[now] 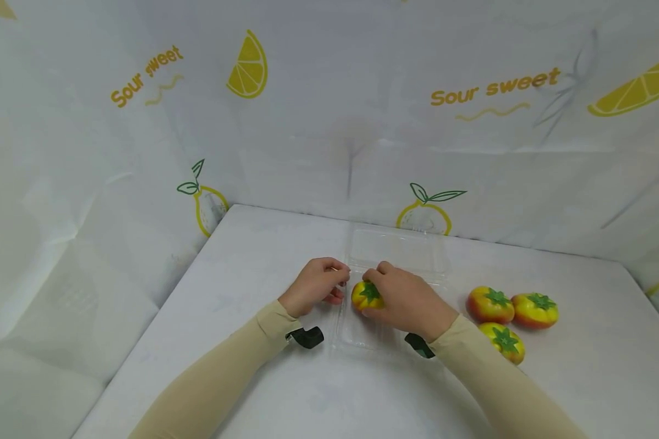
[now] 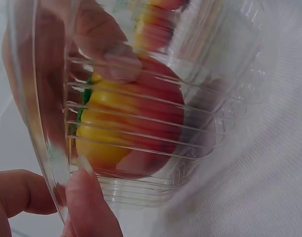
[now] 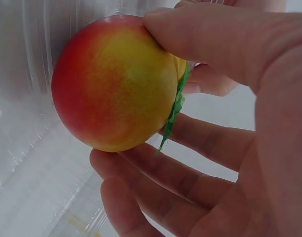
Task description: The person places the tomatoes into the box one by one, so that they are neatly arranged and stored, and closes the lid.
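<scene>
My right hand (image 1: 409,299) grips a red-and-yellow tomato (image 1: 367,296) with a green leafy top, thumb on one side and fingers on the other. The tomato (image 2: 131,116) is inside the left end of a clear plastic clamshell box (image 1: 357,338), seen through its ribbed wall in the left wrist view. At the box's left rim, my left hand (image 1: 321,280) pinches the plastic edge between thumb and forefinger. In the right wrist view the tomato (image 3: 116,84) lies close to the clear plastic; whether it touches the bottom I cannot tell.
The box's clear lid (image 1: 398,250) lies folded back toward the wall. Right of the box sit three more tomatoes: one at the left (image 1: 490,305), one at the right (image 1: 535,310) and one nearer (image 1: 504,342), partly behind my right sleeve. A lemon-print sheet (image 1: 318,122) backs the white table (image 1: 274,238).
</scene>
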Demonstrator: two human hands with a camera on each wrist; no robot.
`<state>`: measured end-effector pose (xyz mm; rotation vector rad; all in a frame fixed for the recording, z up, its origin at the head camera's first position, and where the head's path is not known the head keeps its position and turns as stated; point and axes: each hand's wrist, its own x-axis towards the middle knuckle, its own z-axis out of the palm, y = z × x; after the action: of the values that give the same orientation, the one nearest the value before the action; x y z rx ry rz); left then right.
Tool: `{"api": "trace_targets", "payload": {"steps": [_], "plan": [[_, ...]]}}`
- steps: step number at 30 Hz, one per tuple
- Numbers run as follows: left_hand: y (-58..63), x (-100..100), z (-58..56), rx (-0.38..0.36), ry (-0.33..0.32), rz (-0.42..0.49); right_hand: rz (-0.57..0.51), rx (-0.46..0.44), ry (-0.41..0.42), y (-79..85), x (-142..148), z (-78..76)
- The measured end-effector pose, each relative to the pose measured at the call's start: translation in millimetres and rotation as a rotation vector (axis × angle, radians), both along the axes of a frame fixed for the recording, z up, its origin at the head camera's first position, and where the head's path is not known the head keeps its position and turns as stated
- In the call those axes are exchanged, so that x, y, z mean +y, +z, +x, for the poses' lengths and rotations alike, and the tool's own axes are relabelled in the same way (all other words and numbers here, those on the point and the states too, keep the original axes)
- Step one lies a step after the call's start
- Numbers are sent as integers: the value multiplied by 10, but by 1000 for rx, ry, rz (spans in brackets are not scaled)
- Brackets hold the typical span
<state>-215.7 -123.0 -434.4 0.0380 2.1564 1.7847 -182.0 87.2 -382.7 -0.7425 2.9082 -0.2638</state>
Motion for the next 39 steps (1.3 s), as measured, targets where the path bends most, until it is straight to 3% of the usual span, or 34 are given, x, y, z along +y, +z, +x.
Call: {"api": "trace_targets", "payload": {"steps": [19,39], "plan": [[-2,16,21,0,-4,5,-12,-44,-50,-11,-1,-20],[-4,-4,14,-1,-9,-12,-6,-18,-57,58,37,16]]}}
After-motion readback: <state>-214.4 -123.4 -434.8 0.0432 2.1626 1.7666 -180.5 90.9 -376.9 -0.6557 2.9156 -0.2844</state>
